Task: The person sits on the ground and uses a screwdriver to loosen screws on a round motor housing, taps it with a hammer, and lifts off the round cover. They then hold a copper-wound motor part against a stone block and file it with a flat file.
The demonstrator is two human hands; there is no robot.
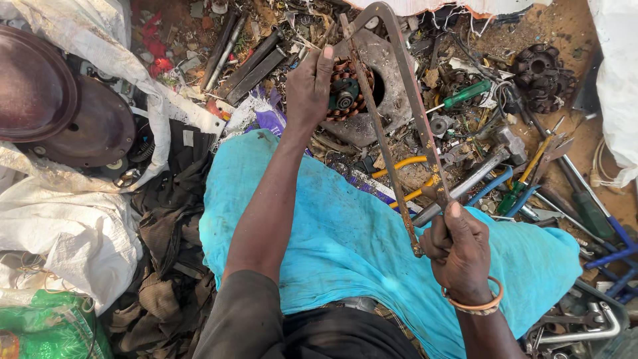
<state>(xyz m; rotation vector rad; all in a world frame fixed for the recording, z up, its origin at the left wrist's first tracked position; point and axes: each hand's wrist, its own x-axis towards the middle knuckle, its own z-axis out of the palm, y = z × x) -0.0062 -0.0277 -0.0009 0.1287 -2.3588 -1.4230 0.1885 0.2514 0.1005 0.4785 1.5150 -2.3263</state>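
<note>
1. My right hand (460,256) sits in the lower right of the frame, fingers wrapped tight around the handle end of a rusty hacksaw (399,119). The thumb lies up along the frame, and a bracelet shows at the wrist.

2. The hacksaw's long axis runs from that grip up and to the left, toward the upper middle of the frame. Its blade (382,143) is the left-hand bar and its back is the right-hand bar; the two meet at the bend near the top edge.

3. My left hand (309,86) is at the upper middle, pressed down on a motor stator with copper windings (345,90). Its fingers curl over the part's left edge, holding it against the grey metal housing (392,100) beneath.

4. The blade crosses the stator just beside my left fingertips. So the workpiece lies up and left of the right-hand grip, at the far end of the saw, and the left hand is much the nearer of the two to it.

5. A turquoise cloth (345,246) covers my lap in the centre. Around it lie a green-handled screwdriver (468,94) at the upper right, a hammer (478,169) and blue-handled tools (608,256) at the right, and white sacks (73,239) at the left.
</note>
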